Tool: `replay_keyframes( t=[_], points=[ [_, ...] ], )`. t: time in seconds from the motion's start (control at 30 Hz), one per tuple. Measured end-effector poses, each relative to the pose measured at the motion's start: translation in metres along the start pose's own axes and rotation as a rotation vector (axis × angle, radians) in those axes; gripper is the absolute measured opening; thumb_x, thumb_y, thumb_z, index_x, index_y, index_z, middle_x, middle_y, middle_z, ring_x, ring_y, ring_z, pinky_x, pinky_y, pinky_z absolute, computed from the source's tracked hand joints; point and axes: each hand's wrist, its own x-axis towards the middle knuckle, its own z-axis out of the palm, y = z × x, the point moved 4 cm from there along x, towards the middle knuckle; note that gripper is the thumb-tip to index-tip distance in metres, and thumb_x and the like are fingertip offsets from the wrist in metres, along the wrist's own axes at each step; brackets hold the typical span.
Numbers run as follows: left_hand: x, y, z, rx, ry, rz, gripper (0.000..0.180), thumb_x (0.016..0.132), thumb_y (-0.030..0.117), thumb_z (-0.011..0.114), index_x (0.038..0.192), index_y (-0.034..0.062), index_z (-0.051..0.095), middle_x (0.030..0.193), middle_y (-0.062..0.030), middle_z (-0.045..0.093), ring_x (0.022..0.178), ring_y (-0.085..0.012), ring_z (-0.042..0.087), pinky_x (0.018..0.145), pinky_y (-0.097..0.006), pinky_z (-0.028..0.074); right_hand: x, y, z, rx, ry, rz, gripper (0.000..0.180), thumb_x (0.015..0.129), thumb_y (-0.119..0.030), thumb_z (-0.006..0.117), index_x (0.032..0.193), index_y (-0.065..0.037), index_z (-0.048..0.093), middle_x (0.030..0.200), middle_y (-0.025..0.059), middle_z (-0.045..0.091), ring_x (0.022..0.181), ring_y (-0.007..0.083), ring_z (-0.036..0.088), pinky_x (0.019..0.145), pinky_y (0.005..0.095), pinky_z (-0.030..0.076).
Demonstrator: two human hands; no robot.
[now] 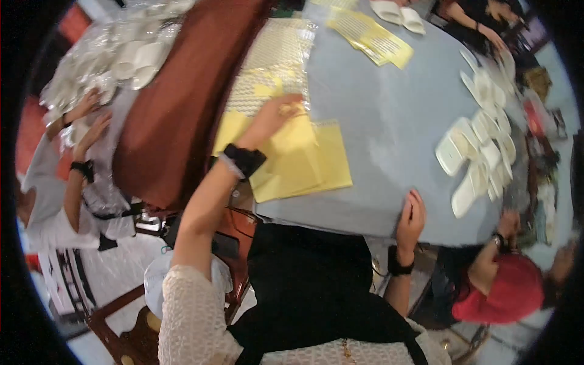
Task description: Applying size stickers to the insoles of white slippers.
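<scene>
My left hand (281, 115) reaches over a pile of yellow sheets (286, 176) at the near left of the grey-covered table. Its fingers are curled at the top of the pile and appear to pinch the upper end of a yellow sheet; the fingertips are partly hidden. Just beyond lies a patterned cream sheet in clear plastic (277, 48), with small yellow pieces on it. At the table's near edge my right hand (412, 220) rests on its side, fingers stretched out, holding nothing.
White slippers (480, 146) lie heaped at the right of the table (383, 140). More yellow printed sheets (371, 38) and a pair of white slippers (398, 15) are at the far side. A brown cloth-covered surface (176, 103) stands left. Other people work on both sides.
</scene>
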Motion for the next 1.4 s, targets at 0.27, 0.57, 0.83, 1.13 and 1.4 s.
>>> replay_keyframes(
  t=[0.27,0.57,0.83,1.13,1.4],
  points=[
    [-0.129,0.038,-0.024,0.165,0.480,-0.232,0.024,0.087,0.009,0.055,0.110,0.0016,0.059,0.110,-0.0168,0.061,0.104,-0.0298,0.058,0.087,-0.035,0.045,-0.021,-0.077,0.035,0.056,-0.276,-0.052,0.028,0.087,-0.010,0.052,0.113,0.001,0.054,0.126,0.0190,0.048,0.117,0.0347,0.044,0.100,0.0427,0.034],
    [-0.170,0.020,0.061,0.523,0.186,-0.084,0.062,0.077,0.020,0.066,0.130,0.0017,0.040,0.139,-0.0186,0.035,0.130,-0.0345,0.032,0.104,-0.048,0.028,-0.023,-0.138,0.112,-0.147,-0.514,-0.451,0.049,0.087,-0.019,0.056,0.127,0.004,0.040,0.138,0.0272,0.030,0.126,0.0412,0.032,0.103,0.0489,0.027],
    [-0.171,0.111,-0.060,0.362,-0.037,0.149,0.057,0.079,0.028,0.067,0.125,0.0004,0.047,0.130,-0.0213,0.046,0.122,-0.0350,0.043,0.099,-0.043,0.037,-0.030,-0.102,0.072,0.194,-0.326,-0.087,0.038,0.091,-0.012,0.049,0.124,0.005,0.042,0.133,0.0240,0.038,0.123,0.0379,0.037,0.102,0.0422,0.031],
    [-0.032,-0.060,-0.251,-0.350,0.871,-0.519,0.043,0.080,0.024,0.063,0.108,-0.0068,0.051,0.088,-0.0128,0.061,0.072,-0.0204,0.063,0.058,-0.029,0.048,-0.030,-0.107,0.079,0.025,-0.291,-0.357,0.030,0.082,-0.006,0.055,0.111,0.001,0.055,0.117,0.0184,0.053,0.106,0.0335,0.050,0.089,0.0411,0.039],
    [-0.022,-0.171,-0.300,-0.819,1.181,-0.559,0.032,0.092,0.031,0.046,0.104,0.0011,0.045,0.088,-0.0117,0.059,0.060,-0.0239,0.063,0.038,-0.030,0.036,-0.028,-0.120,0.076,0.008,-0.336,-0.327,0.031,0.074,-0.001,0.056,0.105,-0.001,0.058,0.116,0.0150,0.055,0.104,0.0317,0.051,0.091,0.0417,0.036]
  ],
)
